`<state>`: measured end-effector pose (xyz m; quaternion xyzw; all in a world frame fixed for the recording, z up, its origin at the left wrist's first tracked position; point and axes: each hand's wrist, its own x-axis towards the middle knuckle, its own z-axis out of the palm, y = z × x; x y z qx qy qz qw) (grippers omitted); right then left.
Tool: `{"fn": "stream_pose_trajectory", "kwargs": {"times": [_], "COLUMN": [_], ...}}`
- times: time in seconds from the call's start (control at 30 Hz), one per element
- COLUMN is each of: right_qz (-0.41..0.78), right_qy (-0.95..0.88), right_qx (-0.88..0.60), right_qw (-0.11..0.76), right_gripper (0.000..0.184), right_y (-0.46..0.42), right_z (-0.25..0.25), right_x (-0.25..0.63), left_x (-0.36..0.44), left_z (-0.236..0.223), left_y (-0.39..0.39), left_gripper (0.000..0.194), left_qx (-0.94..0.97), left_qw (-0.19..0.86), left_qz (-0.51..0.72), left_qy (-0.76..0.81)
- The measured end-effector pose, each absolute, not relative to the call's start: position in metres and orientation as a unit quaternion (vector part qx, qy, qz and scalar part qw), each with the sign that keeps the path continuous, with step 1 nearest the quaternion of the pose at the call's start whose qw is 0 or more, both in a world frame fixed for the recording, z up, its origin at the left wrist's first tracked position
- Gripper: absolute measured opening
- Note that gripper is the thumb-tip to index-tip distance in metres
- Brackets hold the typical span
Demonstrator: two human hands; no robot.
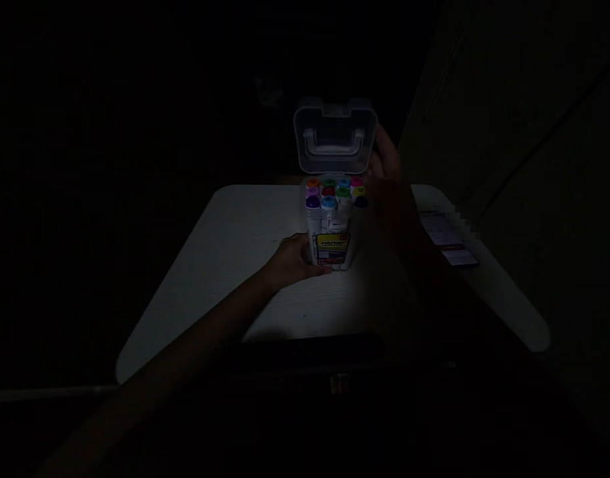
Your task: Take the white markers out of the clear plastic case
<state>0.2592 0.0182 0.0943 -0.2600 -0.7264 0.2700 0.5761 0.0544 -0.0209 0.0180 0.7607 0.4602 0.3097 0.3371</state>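
One marker case point(332, 249) on table point(235, 226), lid point(334, 136) up, eleven caps point(328, 192) visible, left hand point(295, 260) fingers gripping case base, right hand point(387, 159) fingers on lid edge, one phone point(449, 239) right of case.

Left grip point(295, 260) curled low; right grip point(387, 159) raised, fingers spread.

The marker caps point(334, 192) are orange, green, blue, pink, purple and red. The box point(333, 249) has a yellow label point(333, 243). The table point(235, 245) is white.
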Motion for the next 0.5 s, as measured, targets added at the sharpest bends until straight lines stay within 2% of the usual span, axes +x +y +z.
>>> {"fn": "stream_pose_trajectory", "kwargs": {"times": [0.13,0.27,0.37,0.5], "right_qz": [0.101,-0.002,-0.072,-0.150], "right_qy": [-0.792,-0.815,-0.821,-0.818], "right_qx": [-0.291,-0.321,-0.302,-0.243], "right_qw": [0.526,0.482,0.480,0.500], "right_gripper": [0.078,0.054,0.041,0.042], "right_y": [-0.011,-0.036,-0.038,-0.038], "right_z": [0.102,0.101,0.097,0.090], "right_x": [0.258,0.261,0.264,0.259], "left_x": [0.054,0.053,0.054,0.054], "left_z": [0.020,0.018,0.016,0.018], "left_y": [-0.024,-0.023,-0.023,-0.024], "left_gripper": [0.055,0.054,0.055,0.054], "left_qx": [0.753,0.755,0.751,0.752], "left_qw": [0.341,0.342,0.350,0.350], "left_qz": [0.322,0.322,0.331,0.329], "left_qy": [0.462,0.458,0.452,0.451]}}
